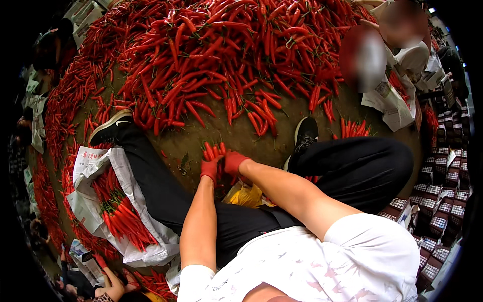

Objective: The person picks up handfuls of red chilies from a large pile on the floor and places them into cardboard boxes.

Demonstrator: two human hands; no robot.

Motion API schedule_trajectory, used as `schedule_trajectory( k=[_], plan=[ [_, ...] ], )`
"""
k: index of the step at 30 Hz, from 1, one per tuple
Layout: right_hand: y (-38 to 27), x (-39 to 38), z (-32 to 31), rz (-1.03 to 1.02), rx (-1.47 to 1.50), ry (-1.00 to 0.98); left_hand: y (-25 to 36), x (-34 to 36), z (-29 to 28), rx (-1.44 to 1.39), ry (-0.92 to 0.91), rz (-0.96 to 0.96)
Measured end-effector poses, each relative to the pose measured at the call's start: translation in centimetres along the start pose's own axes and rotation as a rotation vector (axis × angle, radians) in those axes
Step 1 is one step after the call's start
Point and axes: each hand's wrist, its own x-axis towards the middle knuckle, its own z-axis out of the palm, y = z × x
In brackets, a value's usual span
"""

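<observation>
My left hand [209, 169], in a red glove, is closed round a small bunch of red chili peppers [213, 150], whose tips point away from me. Pressed against the same bunch from the right is my right hand [234, 162], also red-gloved; its fingers are curled and partly hidden. A yellow plastic bag [244, 195] lies between my legs, just below the hands. Beyond my feet rises a large heap of red chili peppers [226, 55], many with green stems.
White printed paper [132, 201] wraps lined-up chili peppers [123, 219] beside my left leg. A smaller pepper bundle [354, 128] lies past my right knee. Other people sit at upper right and lower left, one showing a red-gloved hand [100, 260]. Dark crates [435, 201] line the right side.
</observation>
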Motion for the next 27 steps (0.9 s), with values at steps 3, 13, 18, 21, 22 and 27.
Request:
schedule_trajectory(
  k=[3, 13, 18, 21, 22, 27],
  plan=[
    [-6.7, -0.8, -1.4, -0.217, 0.025, -0.138, -6.3, 7.2, -6.5, -0.083, 0.278, 0.288],
    [10.7, -3.0, -12.5, -0.389, -1.056, 0.454, 7.4, -4.5, 2.9, 0.87, 0.482, 0.05],
    [14.6, -1.9, -15.5, -0.756, -1.087, 0.237, 9.5, -4.9, 3.3, 0.915, 0.415, -0.017],
    [9.0, -2.1, -16.9, -0.832, -0.897, 0.047, 8.1, -3.5, 1.5, 0.976, 0.399, 0.028],
    [6.9, -2.2, -18.1, -0.761, -0.748, 0.04, 7.9, -3.3, 0.8, 0.99, 0.387, 0.033],
    [9.9, 0.3, -23.7, -0.557, -0.559, 0.405, 8.2, -3.3, 2.0, 0.983, 0.416, 0.116]
  ],
)
